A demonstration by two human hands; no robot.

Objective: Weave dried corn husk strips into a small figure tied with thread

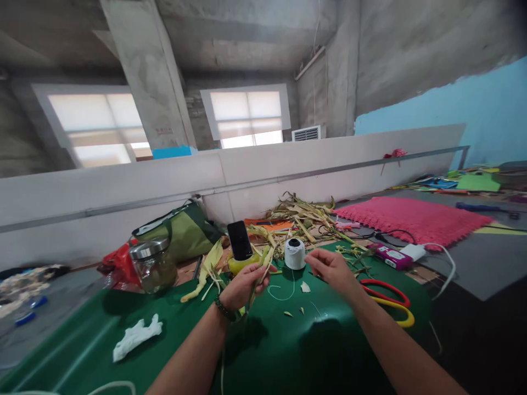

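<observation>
My left hand (246, 286), with a dark beaded bracelet at the wrist, is closed around a small bundle of pale green-yellow corn husk strips (267, 262). To its right, my right hand (332, 269) is closed in a pinch; whatever may be between the fingertips is too fine to make out. Between the hands stands a white spool of thread (295, 257) with a dark hole on top. A loose thread (284, 299) curls in front of the spool on the green mat (280, 351). Small husk scraps (288, 314) lie nearby.
Behind the left hand a phone (239, 240) leans on a yellow stand (242, 265). Scissors (391, 302) lie beside the right forearm, near a purple power strip (391, 256). A glass jar (153, 269), crumpled tissue (137, 336), green bag (181, 233) and dried husks (308, 214) surround the work area.
</observation>
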